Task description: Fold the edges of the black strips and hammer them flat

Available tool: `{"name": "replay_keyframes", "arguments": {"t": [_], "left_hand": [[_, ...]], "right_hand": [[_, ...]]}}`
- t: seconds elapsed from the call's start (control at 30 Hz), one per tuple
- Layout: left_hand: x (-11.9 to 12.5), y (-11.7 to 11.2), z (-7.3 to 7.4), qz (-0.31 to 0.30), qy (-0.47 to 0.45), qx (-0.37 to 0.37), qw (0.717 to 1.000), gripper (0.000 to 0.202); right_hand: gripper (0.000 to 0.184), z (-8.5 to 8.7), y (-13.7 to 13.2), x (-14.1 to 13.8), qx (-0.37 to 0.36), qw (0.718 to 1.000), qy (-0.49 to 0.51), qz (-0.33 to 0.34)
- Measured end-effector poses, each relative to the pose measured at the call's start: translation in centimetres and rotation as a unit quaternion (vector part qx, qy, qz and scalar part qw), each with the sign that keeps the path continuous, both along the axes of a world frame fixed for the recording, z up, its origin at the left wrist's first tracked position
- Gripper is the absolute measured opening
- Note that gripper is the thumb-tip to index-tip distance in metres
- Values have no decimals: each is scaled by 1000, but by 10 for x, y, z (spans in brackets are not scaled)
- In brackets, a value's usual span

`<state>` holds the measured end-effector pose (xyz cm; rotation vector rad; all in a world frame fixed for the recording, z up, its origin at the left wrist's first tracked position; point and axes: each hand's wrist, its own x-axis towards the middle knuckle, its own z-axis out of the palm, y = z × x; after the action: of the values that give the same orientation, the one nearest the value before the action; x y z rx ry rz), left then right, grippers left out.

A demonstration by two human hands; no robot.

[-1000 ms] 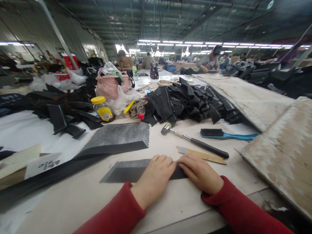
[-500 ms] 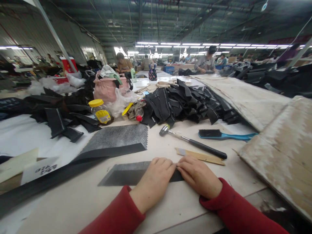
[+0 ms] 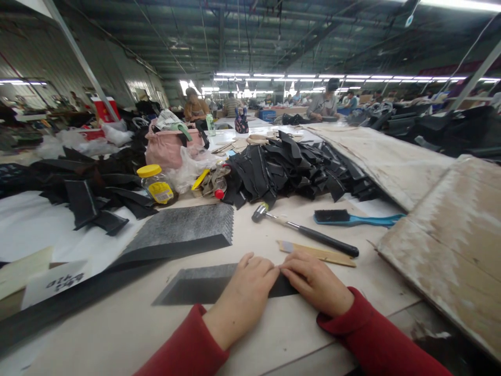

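A dark grey strip of material (image 3: 191,288) lies flat on the pale work surface, its upper part folded over along the length. My left hand (image 3: 250,284) presses on its middle with the fingers curled together. Close beside it, my right hand (image 3: 311,282) pinches the strip's right part, fingertips nearly meeting the left hand's. The fingers hide the pinched edge. Behind the hands are a flat wooden stick (image 3: 317,254) and a hammer (image 3: 309,233) with a black handle.
A blue-handled brush (image 3: 356,218) lies at right, near a worn board (image 3: 450,245). Stacked grey sheets with zigzag edges (image 3: 183,224) are at left. Behind stand a yellow-lidded jar (image 3: 157,185), a heap of black strips (image 3: 282,167) and a pink bag (image 3: 168,146). People work in the background.
The view has shifted slightly, so everything sits a little further left and lower. Both hands stay on the strip in nearly the same pose.
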<state>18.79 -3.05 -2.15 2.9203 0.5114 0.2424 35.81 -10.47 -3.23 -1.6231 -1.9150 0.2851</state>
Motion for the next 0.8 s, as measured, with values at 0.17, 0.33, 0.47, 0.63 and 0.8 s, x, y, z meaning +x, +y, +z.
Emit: {"name": "replay_keyframes", "arguments": {"t": [0.17,0.33,0.47,0.63,0.8], "left_hand": [[0,0,-2,2,-10,-6,1000,27],[0,0,-3,-3,-13,-5,1000,24],[0,1,-3,-5,-14,-7,1000,23],[0,1,-2,-2,-12,-3,1000,23],[0,0,-2,-3,-13,0,1000,24]], "right_hand": [[18,1,0,0,-2,1000,0,1],[18,1,0,0,3,1000,2,4],[18,2,0,0,1,1000,0,3],[18,1,0,0,4,1000,-3,4],[18,1,0,0,-5,1000,1,4]]}}
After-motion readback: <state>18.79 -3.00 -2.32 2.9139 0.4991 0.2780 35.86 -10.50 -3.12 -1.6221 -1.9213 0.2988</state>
